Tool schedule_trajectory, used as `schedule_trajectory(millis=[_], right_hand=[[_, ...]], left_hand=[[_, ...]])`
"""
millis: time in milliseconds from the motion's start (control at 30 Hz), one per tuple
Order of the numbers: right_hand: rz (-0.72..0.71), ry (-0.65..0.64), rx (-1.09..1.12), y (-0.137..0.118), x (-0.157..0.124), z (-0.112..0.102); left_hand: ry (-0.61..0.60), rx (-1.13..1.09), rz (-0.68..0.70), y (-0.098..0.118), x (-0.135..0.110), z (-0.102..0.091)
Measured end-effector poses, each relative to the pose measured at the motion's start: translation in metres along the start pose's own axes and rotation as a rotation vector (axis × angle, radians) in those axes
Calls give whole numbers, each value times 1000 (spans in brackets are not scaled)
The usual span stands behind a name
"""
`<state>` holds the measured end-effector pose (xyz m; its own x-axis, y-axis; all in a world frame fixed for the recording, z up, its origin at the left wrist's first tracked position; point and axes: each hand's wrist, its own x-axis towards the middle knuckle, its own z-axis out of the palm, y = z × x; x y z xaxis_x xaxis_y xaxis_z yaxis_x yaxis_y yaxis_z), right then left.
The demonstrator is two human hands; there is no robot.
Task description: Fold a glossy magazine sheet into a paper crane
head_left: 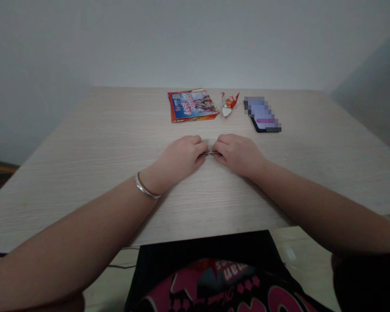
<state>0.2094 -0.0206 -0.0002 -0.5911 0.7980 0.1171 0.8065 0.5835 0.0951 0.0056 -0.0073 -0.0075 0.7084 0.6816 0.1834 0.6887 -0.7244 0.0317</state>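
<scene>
Both my hands rest on the pale wooden table (pixel 94 143), knuckles up and fingers curled in. My left hand (pixel 181 157) and my right hand (pixel 236 153) meet at the fingertips and pinch a small flat folded piece of paper (pixel 211 153) between them. Only a thin edge of the paper shows between the thumbs; the rest is hidden under my fingers. A silver bangle (pixel 145 188) sits on my left wrist.
At the far side of the table lie a stack of colourful printed sheets (pixel 192 105), a small folded paper figure in red and white (pixel 229 104) and a dark phone (pixel 262 115). A plain wall stands behind the table.
</scene>
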Motion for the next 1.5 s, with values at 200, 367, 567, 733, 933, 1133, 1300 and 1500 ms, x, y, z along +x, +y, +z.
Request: schedule_trajectory(millis=[200,367,567,733,933,1133,1300,1500], right_hand=[[-116,17,1,5,-6,4],[-139,28,27,6,-6,5],[-105,38,11,10,-4,5],[-68,25,-21,16,-2,4],[-52,3,19,19,-3,2],[-94,-11,132,24,-5,3],[-52,72,185,29,-5,7],[47,133,205,42,-2,15]], left_hand=[[-66,-19,15,1,0,-7],[-125,0,20,1,-2,-13],[-113,29,88,5,-7,-11],[-45,47,181,5,-8,-4],[-39,84,202,5,-8,-3],[89,20,246,2,-11,11],[-22,-43,210,-3,-17,18],[-104,-100,199,-3,-20,16]])
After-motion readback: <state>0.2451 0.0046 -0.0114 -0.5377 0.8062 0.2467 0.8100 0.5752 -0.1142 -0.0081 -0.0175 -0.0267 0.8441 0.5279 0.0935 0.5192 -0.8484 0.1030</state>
